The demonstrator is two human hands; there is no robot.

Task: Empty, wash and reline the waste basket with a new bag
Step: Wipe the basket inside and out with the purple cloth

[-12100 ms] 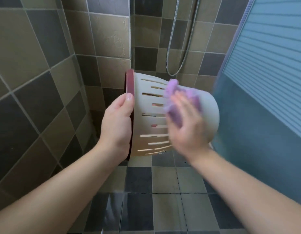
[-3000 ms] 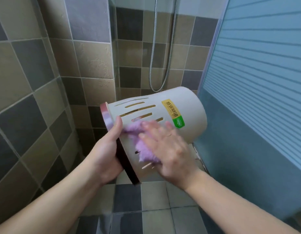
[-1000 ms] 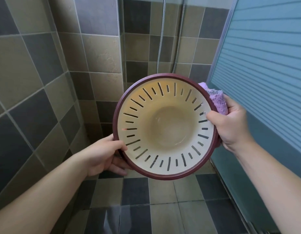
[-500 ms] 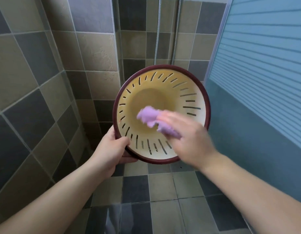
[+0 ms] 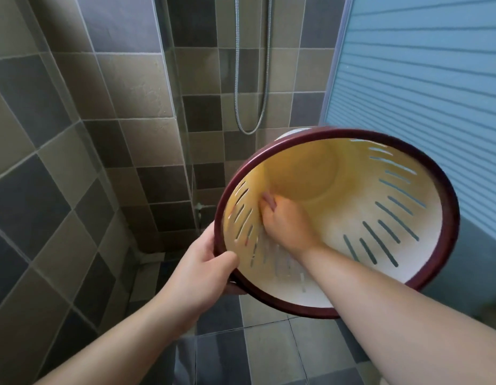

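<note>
The cream waste basket (image 5: 408,254) with a dark red rim and slotted walls is held in the air, its mouth facing me. My left hand (image 5: 205,273) grips the rim at the lower left, thumb inside. My right hand (image 5: 285,226) reaches deep inside and presses against the left inner wall. Only a small pinkish-purple bit of the cloth (image 5: 267,200) shows at my fingertips; the rest is hidden under the hand.
Tiled walls (image 5: 74,134) stand to the left and behind, with a metal shower hose (image 5: 251,79) hanging at the back. A blue frosted sliding door (image 5: 436,79) is close on the right. Tiled floor (image 5: 269,351) lies below.
The basket has moved nearer and to the right. My right hand with the purple cloth has gone from the basket's mouth deep inside, against the left inner wall.
</note>
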